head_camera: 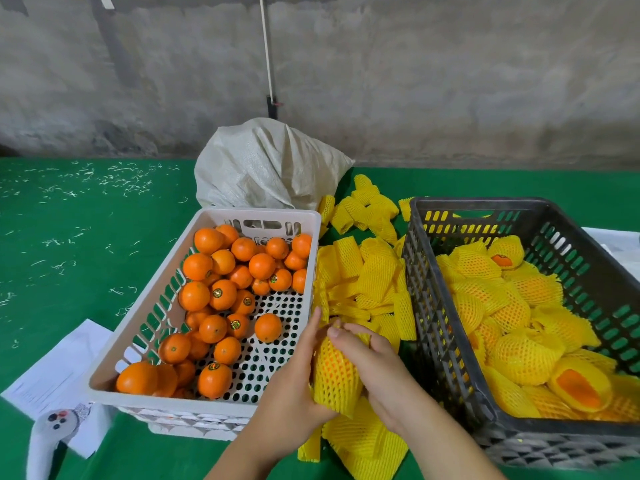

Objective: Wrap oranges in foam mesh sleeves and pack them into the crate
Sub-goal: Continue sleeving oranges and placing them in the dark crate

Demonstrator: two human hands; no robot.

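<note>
risks first: the orange point(335, 367) sits only partway down the yellow foam sleeve point(334, 375), and both ends of the sleeve look open. if the grip loosens while the mesh is being pulled along, i'd expect the fruit to slide out the lower end and drop onto the loose sleeves point(367, 292) or the green table point(86, 237). second risk: the mesh is thin and stretchy, so tugging hard from the top could tear it or leave it bunched at one end, with peel showing, like the one in the near corner of the dark crate point(450, 341). third: the white crate point(221, 407) is just beside the left wrist, so a wide swing could clip its rim.

hands: left hand point(294, 386) is curled round the lower part of the sleeve from the left, holding it with the orange inside. right hand point(370, 362) grips the right side, fingertips point(334, 331) pinching the upper end of the mesh. both are closed on it, neither is free.

the thing itself: sleeve is bright yellow diamond mesh, stretched into a bulge where orange colour shows through the holes, upper end narrow and slack. it's held in the air between the two crates, above the loose sleeves.

unwrapped oranges point(221, 292) fill much of the white crate on the left. wrapped ones point(512, 327) cover the dark crate's floor on the right, so i'd judge packing is well along but not done.
</note>
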